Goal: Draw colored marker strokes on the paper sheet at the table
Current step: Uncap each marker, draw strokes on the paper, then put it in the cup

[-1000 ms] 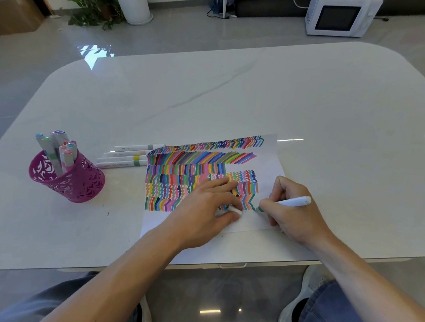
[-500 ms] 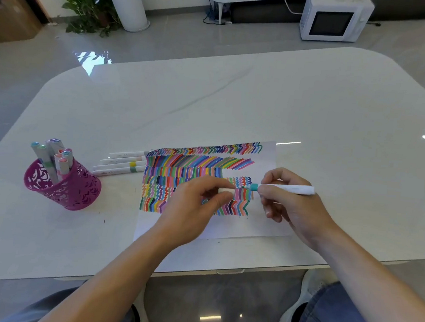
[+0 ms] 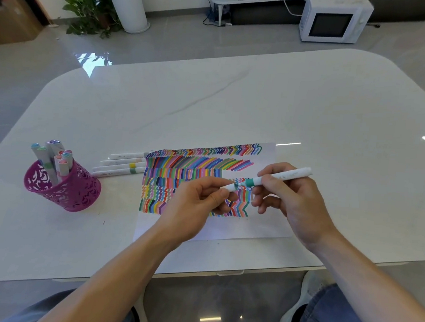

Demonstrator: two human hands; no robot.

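Over the table [image 3: 311,105], above the striped paper [image 3: 264,227]: my right hand [image 3: 294,201] grips the teal marker [image 3: 283,176] near its nib end, fingers [image 3: 267,187] curled round the barrel, while my left hand [image 3: 193,209] pinches the white cap [image 3: 228,187] between thumb and fingertips, its mouth meeting the nib. I judge the step to be capping. To do it well, I keep barrel and cap in one line, push straight until it seats, and hold both off the sheet so the wet tip marks nothing.

The paper lies near the table's front edge, its lower band bare. Three loose markers [image 3: 120,164] touch its left border, and the pink cup [image 3: 63,188] stands well apart to the left. Right and far side offer broad bare tabletop for my arms.
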